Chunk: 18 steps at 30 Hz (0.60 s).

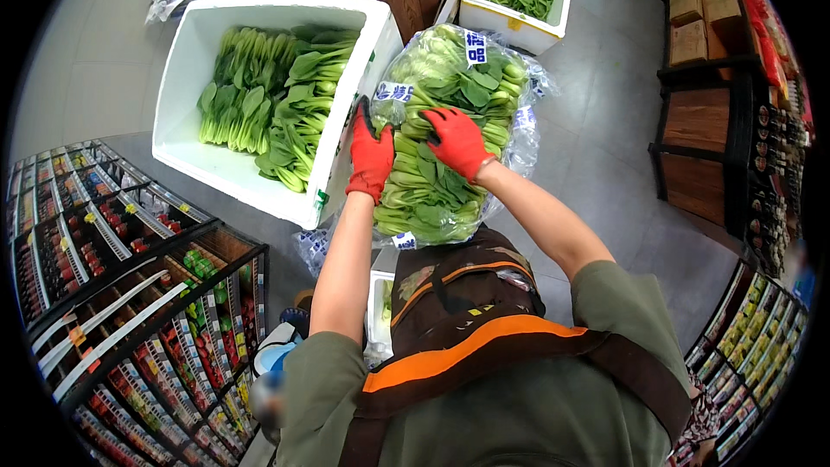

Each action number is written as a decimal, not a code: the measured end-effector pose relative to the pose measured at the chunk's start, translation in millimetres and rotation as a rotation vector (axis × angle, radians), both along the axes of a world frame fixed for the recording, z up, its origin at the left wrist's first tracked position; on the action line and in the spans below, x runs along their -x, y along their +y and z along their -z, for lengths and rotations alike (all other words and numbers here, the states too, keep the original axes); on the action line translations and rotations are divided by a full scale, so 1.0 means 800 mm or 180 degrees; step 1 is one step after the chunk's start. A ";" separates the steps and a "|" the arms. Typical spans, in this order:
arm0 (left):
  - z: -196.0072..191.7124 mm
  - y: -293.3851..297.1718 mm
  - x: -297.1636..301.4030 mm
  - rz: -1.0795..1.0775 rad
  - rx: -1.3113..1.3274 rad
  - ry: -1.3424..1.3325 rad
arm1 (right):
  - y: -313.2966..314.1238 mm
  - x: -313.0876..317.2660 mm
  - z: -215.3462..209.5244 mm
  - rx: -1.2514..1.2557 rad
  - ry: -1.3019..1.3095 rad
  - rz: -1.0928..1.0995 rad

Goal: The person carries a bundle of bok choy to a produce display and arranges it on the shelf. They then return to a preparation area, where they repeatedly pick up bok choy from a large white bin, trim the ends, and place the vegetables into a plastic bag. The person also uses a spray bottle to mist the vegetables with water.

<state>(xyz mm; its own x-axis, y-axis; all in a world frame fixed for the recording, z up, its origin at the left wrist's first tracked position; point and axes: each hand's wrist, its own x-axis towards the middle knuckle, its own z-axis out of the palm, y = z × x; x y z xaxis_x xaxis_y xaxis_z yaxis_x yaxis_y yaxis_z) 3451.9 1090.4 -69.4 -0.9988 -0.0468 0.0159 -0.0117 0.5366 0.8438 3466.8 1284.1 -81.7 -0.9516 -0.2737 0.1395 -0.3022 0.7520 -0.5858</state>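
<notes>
As my red-gloved left hand (372, 156) lies at the left edge of leafy greens (441, 186) in clear plastic (524, 151), right hand (458, 140) over their middle, fingers bent, whether either grips I cannot tell, white foam box (225, 177) at left.

Clear bag (526, 143): bold blue characters (475, 47) on white patches | shelves at left (232, 245): white label strips (149, 218), print too small to read

Forearms (341, 281) extended; left fingers (360, 124) spread, right fingers (435, 118) bent.
</notes>
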 end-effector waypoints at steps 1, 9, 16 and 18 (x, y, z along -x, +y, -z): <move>-0.001 0.001 -0.001 -0.0022 -0.0055 0.0031 | -0.013 0.009 -0.006 -0.0252 0.0026 -0.0201; -0.039 0.008 -0.061 -0.0597 -0.0775 0.0254 | -0.019 0.025 0.035 -0.0834 -0.0043 -0.0364; -0.003 -0.022 -0.128 -0.0610 -0.0185 -0.0271 | -0.001 0.019 0.019 -0.0160 0.0331 -0.0354; 0.000 -0.036 -0.144 -0.0681 -0.0232 -0.0287 | -0.002 -0.003 0.005 -0.0080 0.0574 -0.0345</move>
